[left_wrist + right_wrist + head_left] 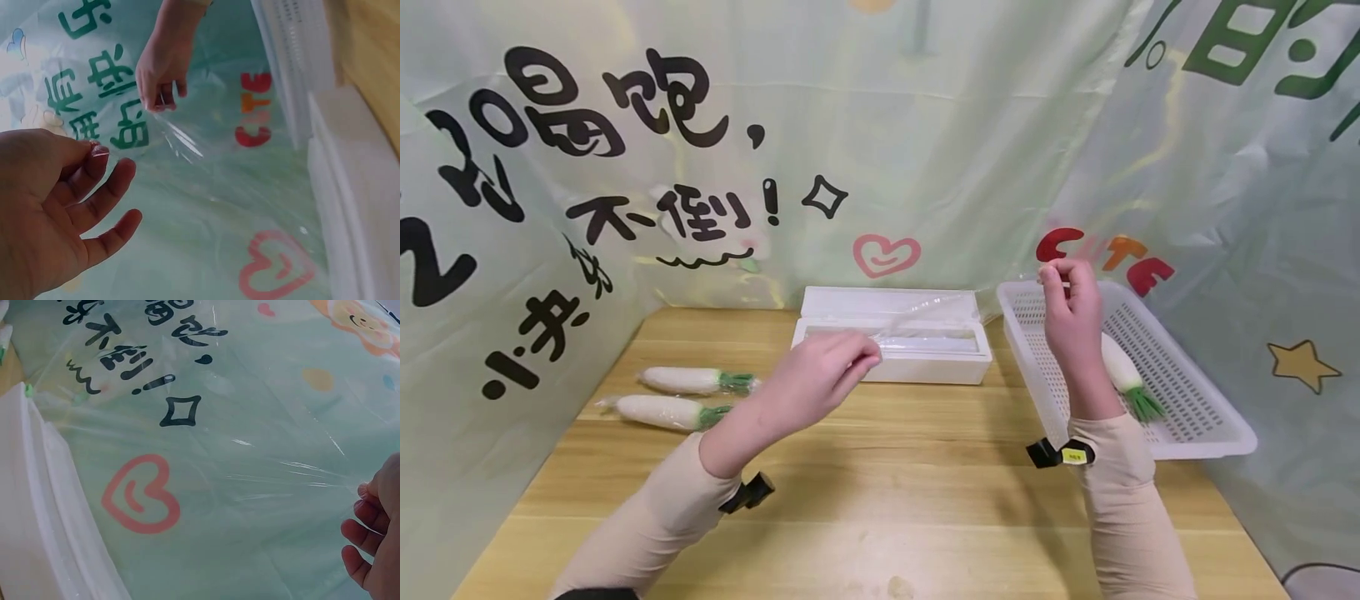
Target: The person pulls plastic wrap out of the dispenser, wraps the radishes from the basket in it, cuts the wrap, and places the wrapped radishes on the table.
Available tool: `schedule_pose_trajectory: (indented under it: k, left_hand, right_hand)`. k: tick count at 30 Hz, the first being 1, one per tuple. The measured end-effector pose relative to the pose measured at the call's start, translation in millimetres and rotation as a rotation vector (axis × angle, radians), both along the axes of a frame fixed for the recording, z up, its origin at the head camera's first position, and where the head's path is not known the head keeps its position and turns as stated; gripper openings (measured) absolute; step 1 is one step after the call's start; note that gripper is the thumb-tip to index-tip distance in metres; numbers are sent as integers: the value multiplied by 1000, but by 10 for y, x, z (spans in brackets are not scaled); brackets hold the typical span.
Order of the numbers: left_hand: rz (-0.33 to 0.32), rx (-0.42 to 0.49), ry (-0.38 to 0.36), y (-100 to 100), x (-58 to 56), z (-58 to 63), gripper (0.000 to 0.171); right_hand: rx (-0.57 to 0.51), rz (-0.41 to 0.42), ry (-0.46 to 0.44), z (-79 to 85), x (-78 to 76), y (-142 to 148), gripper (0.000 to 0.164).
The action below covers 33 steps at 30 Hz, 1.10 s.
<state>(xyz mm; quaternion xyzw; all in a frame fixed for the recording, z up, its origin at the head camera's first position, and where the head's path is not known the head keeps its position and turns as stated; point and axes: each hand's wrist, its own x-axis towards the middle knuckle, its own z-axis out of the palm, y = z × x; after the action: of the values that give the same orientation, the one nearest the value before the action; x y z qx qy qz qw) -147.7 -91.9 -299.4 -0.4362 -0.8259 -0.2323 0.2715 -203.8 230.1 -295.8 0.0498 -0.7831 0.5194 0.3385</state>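
Note:
A clear sheet of plastic wrap (pixel 269 481) stretches between my two hands, above and in front of a white wrap dispenser box (pixel 917 369) whose lid is up. My left hand (pixel 820 375) pinches one edge between thumb and forefinger, the other fingers loosely bent, as the left wrist view shows. Farther right and higher, my right hand (pixel 1073 312) pinches the other corner over the near side of a white basket (pixel 1217 433). Creases run out from the right fingertips (pixel 362 490). Inside the basket lies a white radish (pixel 1120 364) with cut green stems.
Two white radishes in clear wrap, a far one (pixel 685 380) and a near one (pixel 658 412), lie at the left of the wooden table (pixel 880 492). A printed cloth backdrop (pixel 880 150) stands close behind the box and basket.

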Motion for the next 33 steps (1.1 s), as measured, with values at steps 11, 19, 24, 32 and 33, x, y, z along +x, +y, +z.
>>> schedule_pose_trajectory:
  k: [11,19,24,32,33]
  left_hand:
    - [-53,39,-72,-414,200,-196,3]
    - [-126,-34,-289,-711,409,-480,14]
    - [-153,-80,-469,-753,470,-818,18]
    - [-96,-229,-619,-701,483,-1359,11]
    - [-83,-254,-601,-692,477,-1412,10]
  right_hand:
    - [-6,190,112,-257,346,106,20]
    - [111,773,288,-708,736,169,20]
    - [266,806,30,-1000,1012,216,32]
    - [521,802,-200,-1438,1119,299,19]
    - [568,789,-217,-1481,1115,302,17]
